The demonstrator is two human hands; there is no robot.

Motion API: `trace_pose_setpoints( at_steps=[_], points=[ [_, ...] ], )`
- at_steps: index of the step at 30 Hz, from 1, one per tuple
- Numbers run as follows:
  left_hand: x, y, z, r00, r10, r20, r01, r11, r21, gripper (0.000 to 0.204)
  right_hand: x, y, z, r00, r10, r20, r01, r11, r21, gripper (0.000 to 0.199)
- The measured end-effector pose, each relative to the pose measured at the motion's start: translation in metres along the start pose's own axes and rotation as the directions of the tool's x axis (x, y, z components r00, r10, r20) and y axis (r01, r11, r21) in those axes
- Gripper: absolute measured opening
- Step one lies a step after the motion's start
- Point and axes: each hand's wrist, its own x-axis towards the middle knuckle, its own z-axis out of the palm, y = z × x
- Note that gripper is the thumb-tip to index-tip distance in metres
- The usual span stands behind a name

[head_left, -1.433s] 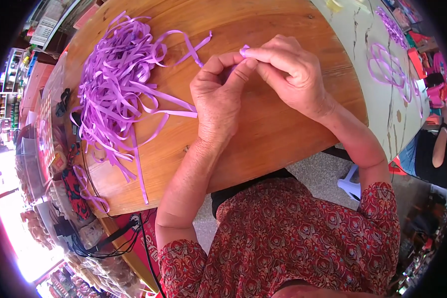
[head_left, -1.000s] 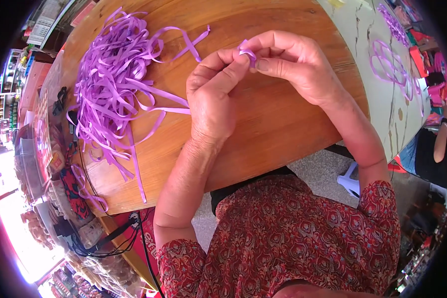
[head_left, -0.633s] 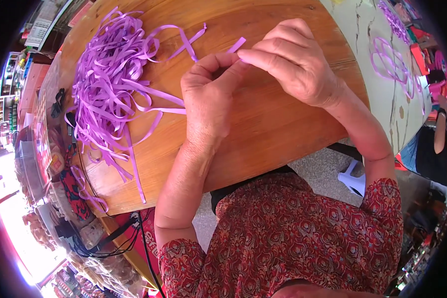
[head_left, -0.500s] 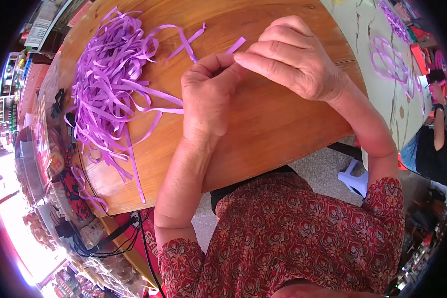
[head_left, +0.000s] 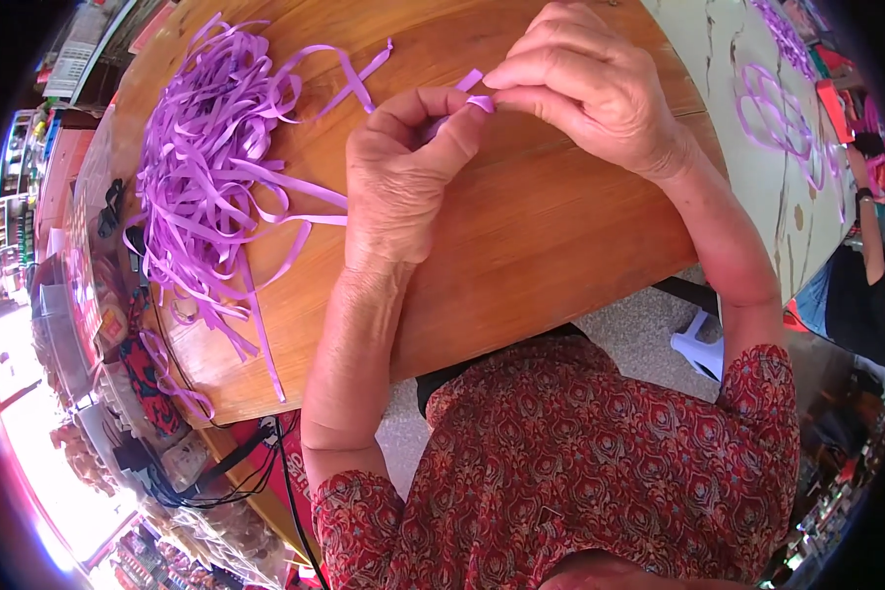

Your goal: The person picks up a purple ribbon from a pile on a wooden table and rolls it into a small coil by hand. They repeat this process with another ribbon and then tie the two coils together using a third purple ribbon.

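The left hand (head_left: 403, 167) has its grip clamped on a purple ribbon (head_left: 480, 102), thumb to forefinger; the right hand (head_left: 600, 98) is just beside it, its grip unclear. Leftward, a ribbon heap (head_left: 206, 147) covers part of the wooden counter (head_left: 541, 236).

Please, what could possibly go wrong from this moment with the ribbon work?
The small bit of purple ribbon could slip, since the left hand seems to pinch it only at thumb and fingertip. Strands between that hand and the tangled pile might snag if pulled. A loose strand reaches close to the table edge and could catch.
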Motion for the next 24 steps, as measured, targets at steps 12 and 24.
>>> trace_pose_setpoints(
  at_steps=[12, 24],
  points=[
    [-0.005, -0.004, 0.007, 0.987, 0.142, -0.072, -0.14, 0.99, 0.028, 0.008, 0.03, -0.046, -0.013, 0.59, 0.724, 0.358, -0.805, 0.562, 0.191, 0.008],
    [-0.006, -0.009, 0.004, 0.997, 0.068, 0.046, -0.048, 0.936, -0.349, 0.01, 0.027, -0.051, -0.01, 0.042, 0.731, 0.681, -0.702, -0.463, 0.541, 0.011]
  ],
)
